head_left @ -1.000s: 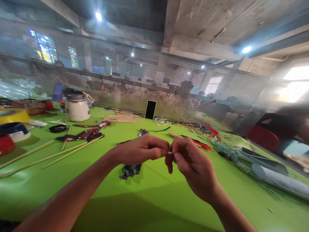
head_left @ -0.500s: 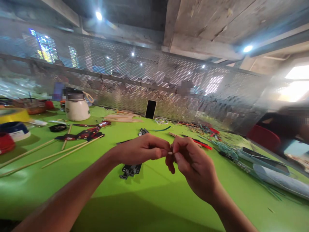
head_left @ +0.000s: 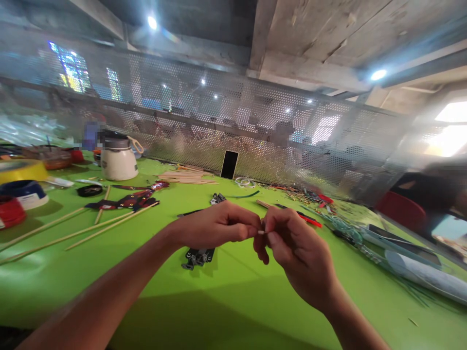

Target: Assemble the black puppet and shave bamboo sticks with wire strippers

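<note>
My left hand and my right hand meet above the middle of the green table. Both are closed, fingertips pinched on a tiny pale piece between them; its ends are hidden by the fingers. Below my left hand lies a flat dark figure with grey parts, partly covered by the hand. More of its grey parts show beyond my knuckles. On the left, a dark red figure rests with long thin wooden sticks.
A white jar, yellow tape and a blue roll stand left. Wooden sticks and an upright phone are at the back. Red pens, green cords and a plastic roll lie right. A person sits far right.
My hands stay pinched together and have shifted very slightly to the right in the picture. The whole view has moved a little the same way.
</note>
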`<state>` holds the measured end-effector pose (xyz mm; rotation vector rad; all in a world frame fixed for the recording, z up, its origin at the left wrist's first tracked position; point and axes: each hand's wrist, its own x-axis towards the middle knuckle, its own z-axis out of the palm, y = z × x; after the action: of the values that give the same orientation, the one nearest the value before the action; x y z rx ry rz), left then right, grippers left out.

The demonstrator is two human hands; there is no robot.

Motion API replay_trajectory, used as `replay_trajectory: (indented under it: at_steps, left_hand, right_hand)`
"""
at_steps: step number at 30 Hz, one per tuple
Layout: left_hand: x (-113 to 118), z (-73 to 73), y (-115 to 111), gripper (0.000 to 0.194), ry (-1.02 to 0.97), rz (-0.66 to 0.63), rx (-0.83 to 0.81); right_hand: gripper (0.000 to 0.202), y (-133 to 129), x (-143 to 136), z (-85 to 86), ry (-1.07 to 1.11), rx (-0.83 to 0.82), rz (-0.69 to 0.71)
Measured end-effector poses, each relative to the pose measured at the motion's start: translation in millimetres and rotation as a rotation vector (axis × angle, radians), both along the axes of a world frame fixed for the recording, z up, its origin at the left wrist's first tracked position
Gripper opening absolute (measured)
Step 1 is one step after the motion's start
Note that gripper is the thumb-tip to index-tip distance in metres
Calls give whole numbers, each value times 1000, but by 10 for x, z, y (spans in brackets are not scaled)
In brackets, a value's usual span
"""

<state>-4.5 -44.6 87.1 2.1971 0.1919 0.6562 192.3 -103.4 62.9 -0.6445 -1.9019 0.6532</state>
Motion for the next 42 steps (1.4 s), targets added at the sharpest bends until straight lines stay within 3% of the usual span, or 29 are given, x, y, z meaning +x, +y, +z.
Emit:
replay_trajectory:
  at_steps: [38,42]
  left_hand:
    - [-23,-20,10,22,47,22,-1]
    - [-16,-19,14,21,54,28,5]
  right_hand:
    - [15,-35,-29,-20,37,-22,13]
    - [14,-37,-21,3,-15,33,-25]
